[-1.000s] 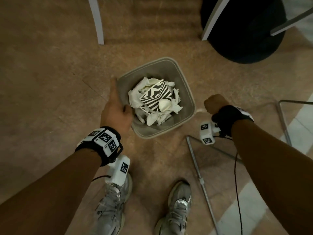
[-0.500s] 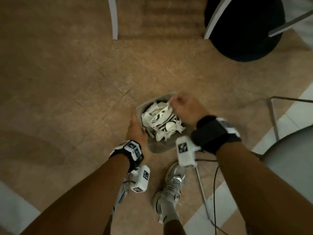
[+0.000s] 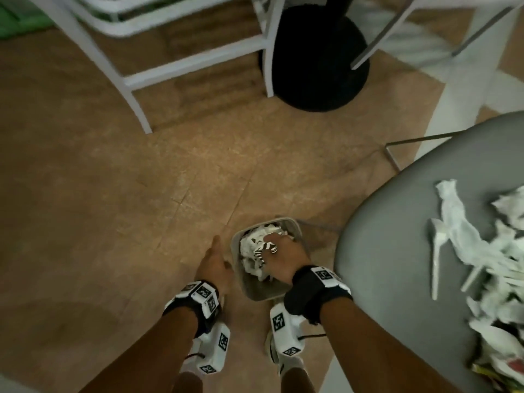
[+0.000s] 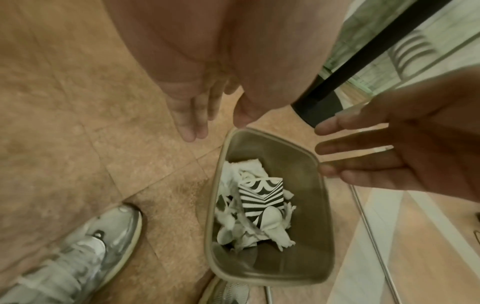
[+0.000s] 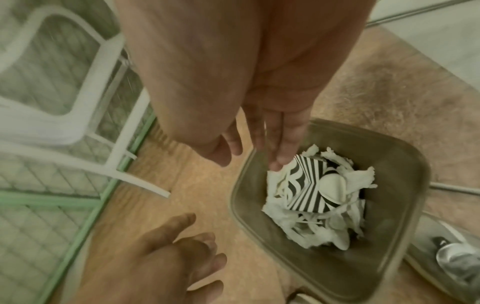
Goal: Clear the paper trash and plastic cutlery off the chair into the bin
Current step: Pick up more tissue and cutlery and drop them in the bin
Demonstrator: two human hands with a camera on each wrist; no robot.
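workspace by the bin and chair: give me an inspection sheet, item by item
surface: brown tiled floor.
job's things: grey plastic bin holds white crumpled paper, white plastic spoons and a black-and-white striped carton; grey chair seat still carries white paper scraps and white plastic cutlery.
clutter: nothing seen.
grippers: left hand open beside the bin; right hand open over the bin, holding nothing.
cables: black cable from the right wrist camera.
surroundings: white plastic chair, black round base.

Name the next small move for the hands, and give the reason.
Probably swing the right hand, open and empty over the bin, across to the grey chair and pick up a plastic fork, since crumpled paper and cutlery still lie on the seat.
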